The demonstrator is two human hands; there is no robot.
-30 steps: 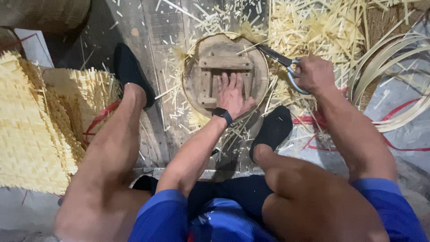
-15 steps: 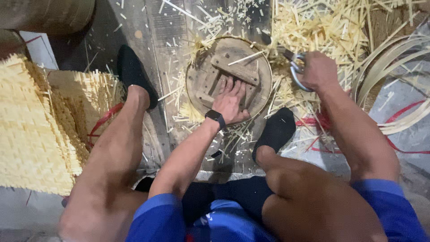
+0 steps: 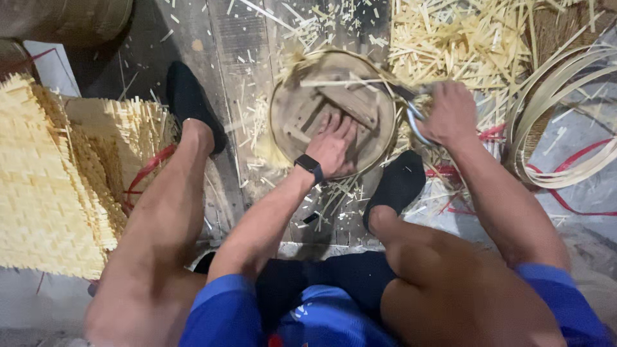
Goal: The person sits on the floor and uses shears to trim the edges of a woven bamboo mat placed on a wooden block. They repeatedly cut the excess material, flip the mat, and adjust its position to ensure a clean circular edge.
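A round woven bamboo basket [image 3: 289, 109] lies upside down on the floor between my feet, with wooden cross slats on its base. My left hand [image 3: 334, 144] presses flat on those slats, fingers spread; a black watch sits on its wrist. My right hand [image 3: 450, 112] grips the handles of metal shears [image 3: 411, 106] at the basket's right rim. The blades point left toward the rim and are partly hidden by bamboo strips.
Bamboo offcuts [image 3: 463, 38] litter the plank floor above and right. Stacked woven bamboo mats [image 3: 45, 180] lie at the left. Coiled bamboo strips [image 3: 559, 115] and red cord [image 3: 578, 160] lie at the right. My feet wear black socks [image 3: 189, 103].
The basket has turned under my left hand, its slats now angled differently. My right hand with the shears has moved down to the basket's right rim.
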